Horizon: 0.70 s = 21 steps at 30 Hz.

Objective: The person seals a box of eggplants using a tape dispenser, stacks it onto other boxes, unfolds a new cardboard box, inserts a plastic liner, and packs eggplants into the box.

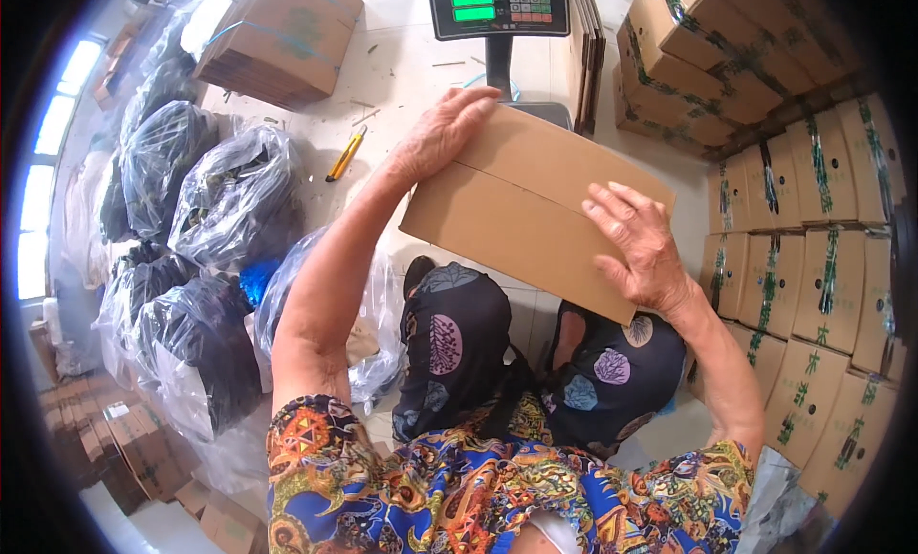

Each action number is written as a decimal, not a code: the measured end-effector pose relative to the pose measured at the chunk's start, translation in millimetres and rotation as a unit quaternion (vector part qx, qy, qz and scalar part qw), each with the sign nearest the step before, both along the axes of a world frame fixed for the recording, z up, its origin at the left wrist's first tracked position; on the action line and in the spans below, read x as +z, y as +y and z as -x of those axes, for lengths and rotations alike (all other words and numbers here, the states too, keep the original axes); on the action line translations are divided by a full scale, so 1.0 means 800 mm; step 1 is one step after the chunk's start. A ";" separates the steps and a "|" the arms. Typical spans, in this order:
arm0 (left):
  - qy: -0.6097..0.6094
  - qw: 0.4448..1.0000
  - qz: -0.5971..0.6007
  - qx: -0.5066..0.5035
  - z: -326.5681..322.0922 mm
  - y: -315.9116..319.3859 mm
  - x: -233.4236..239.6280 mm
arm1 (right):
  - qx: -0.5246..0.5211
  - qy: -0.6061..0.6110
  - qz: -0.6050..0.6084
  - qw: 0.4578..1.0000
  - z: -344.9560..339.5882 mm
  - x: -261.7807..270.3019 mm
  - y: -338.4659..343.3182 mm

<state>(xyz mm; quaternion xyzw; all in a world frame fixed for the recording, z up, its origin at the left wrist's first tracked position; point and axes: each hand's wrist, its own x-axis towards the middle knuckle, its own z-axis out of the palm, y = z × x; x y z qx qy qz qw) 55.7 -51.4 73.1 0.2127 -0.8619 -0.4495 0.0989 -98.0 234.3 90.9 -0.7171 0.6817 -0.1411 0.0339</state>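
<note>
A brown cardboard box (pixel 502 206) sits in front of my knees, its two top flaps folded in to a narrow seam. My left hand (pixel 452 127) grips the box's far left corner, with the fingertips at the far edge. On the right part of the top, my right hand (pixel 635 242) rests with its fingers spread and the thumb over the near flap. Just beyond the box stands a digital weighing scale (pixel 500 9) with green lit readouts; part of its metal platform (pixel 549 114) shows behind the box. The box's underside is hidden.
A yellow utility knife (pixel 346 152) lies on the tiled floor (pixel 401 66). Filled clear plastic bags (pixel 233 195) crowd the left. Strapped flattened cartons (pixel 287 45) lie beyond them. Cardboard sheets (pixel 587 59) stand beside the scale. Taped cartons (pixel 778 267) are stacked high on the right.
</note>
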 end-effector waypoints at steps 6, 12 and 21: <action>0.089 0.991 0.053 0.083 -0.011 0.013 -0.018 | -0.312 -0.128 0.098 0.936 0.010 -0.036 0.003; 0.073 0.990 0.034 0.118 -0.006 0.017 -0.008 | -0.296 -0.166 0.095 0.936 0.005 -0.042 0.001; 0.017 0.980 0.166 0.108 0.000 0.004 0.005 | -0.304 -0.539 0.091 0.781 0.055 -0.050 0.031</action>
